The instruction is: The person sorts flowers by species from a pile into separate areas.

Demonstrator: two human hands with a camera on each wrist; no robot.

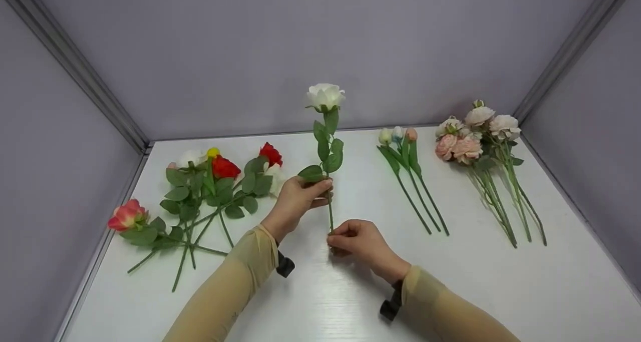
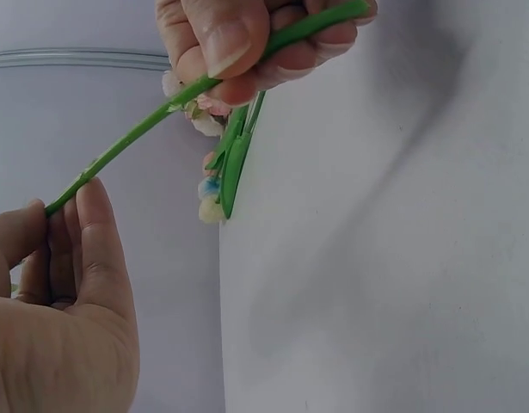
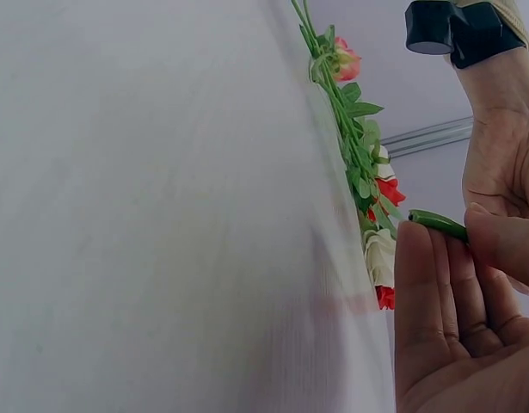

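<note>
A white rose (image 1: 325, 96) with green leaves stands upright over the middle of the table, bloom at the top. My left hand (image 1: 299, 199) pinches its stem just below the lowest leaves. Lower down, my right hand (image 1: 363, 244) pinches the same stem near its cut end. In the left wrist view the bare green stem (image 2: 131, 138) runs slantwise from the left hand's fingertips to the right hand's. The right wrist view has the short stem end (image 3: 438, 224) poking out between the right thumb and fingers.
Left on the white table (image 1: 320, 302) lies a loose pile of flowers, with red roses (image 1: 225, 167) and a pink rose (image 1: 128, 215). Three tulips (image 1: 411, 154) lie right of centre. Pale pink peonies (image 1: 468, 149) lie at the far right. Grey panels (image 1: 320, 41) enclose the table.
</note>
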